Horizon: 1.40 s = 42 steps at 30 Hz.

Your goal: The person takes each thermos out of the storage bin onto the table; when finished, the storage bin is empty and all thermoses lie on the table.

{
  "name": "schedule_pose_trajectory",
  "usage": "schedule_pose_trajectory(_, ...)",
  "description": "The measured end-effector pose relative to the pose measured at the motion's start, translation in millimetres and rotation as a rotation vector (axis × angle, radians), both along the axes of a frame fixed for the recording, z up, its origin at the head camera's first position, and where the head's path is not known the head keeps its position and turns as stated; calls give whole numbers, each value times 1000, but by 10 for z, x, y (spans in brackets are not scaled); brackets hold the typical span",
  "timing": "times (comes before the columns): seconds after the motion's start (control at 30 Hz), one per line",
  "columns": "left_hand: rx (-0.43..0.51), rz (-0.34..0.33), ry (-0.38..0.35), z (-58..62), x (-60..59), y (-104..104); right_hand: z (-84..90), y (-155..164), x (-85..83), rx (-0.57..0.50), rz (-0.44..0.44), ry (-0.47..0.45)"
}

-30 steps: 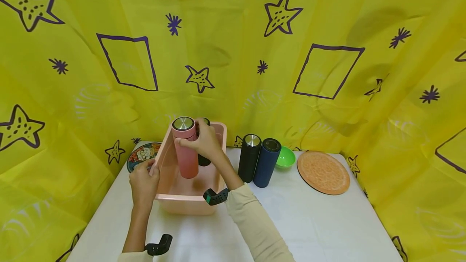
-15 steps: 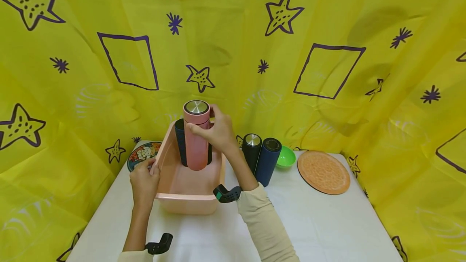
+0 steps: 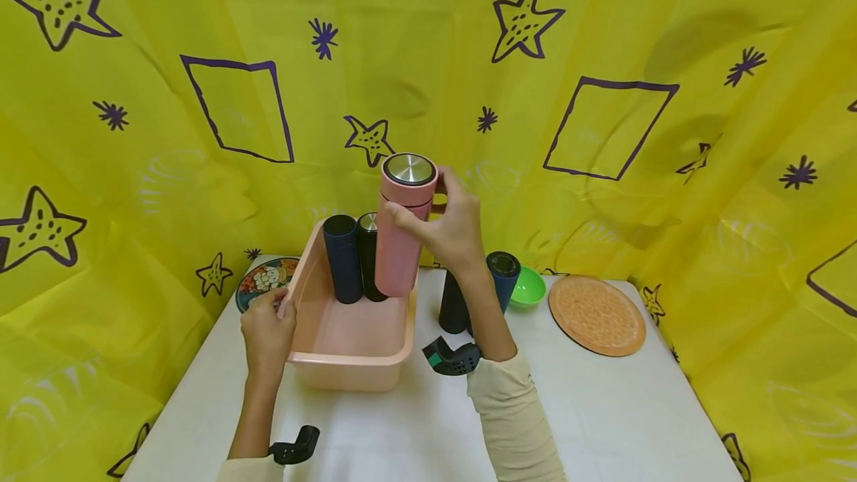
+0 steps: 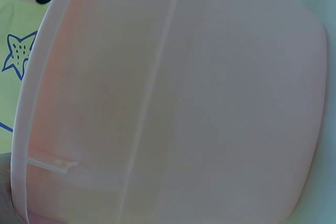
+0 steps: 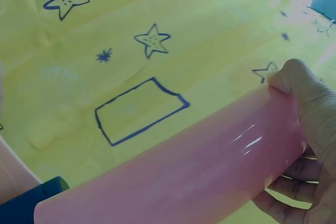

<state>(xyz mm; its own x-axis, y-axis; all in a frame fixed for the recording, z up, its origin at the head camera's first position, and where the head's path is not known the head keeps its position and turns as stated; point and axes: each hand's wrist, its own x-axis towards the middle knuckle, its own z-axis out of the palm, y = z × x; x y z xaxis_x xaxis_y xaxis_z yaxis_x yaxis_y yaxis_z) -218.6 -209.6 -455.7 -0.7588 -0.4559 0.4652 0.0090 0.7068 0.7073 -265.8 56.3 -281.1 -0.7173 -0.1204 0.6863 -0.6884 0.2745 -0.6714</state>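
Note:
My right hand (image 3: 455,225) grips a pink thermos flask (image 3: 400,244) near its top, thumb on one side and fingers round the other. The flask is raised, tilted slightly, over the right rim of a peach plastic tub (image 3: 351,367). It also fills the lower part of the right wrist view, as a pink flask (image 5: 173,166). My left hand (image 3: 268,329) holds the tub's left rim between thumb and fingers. Inside the tub, a dark blue flask (image 3: 344,262) and a black flask (image 3: 368,259) stand upright side by side; the pink flask partly covers the black one.
To the tub's right stand another black flask (image 3: 453,307) and a blue flask (image 3: 504,274), both partly behind my right arm. Beyond them lie a green bowl (image 3: 527,288) and a round orange mat (image 3: 596,316). A patterned plate (image 3: 257,281) is at the left; a yellow curtain (image 3: 428,43) hangs behind.
My right hand has lifted the pink flask up from inside the tub and carried it right, uncovering the dark blue flask. My left hand stays on the rim.

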Motion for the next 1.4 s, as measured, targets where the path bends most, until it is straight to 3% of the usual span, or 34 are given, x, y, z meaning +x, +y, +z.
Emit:
schedule_pose_trajectory(0.2,12,2,-24,8,-6,5,-15,174,110,31,-73,-5)
schedule_pose_trajectory(0.4,4,-2,-24,5,-13,-9,-171,318,176,57,-176,-27)
schedule_pose_trajectory(0.57,2,2,-24,-5,-20,-33,-390,391,198,68,-253,-44)
schedule_pose_trajectory(0.9,9,3,-20,-9,-11,-19,-870,502,265,85,-334,-109)
schedule_pose_trajectory(1.4,5,0,-28,-27,-26,-21,-1455,641,311,118,-427,-223)
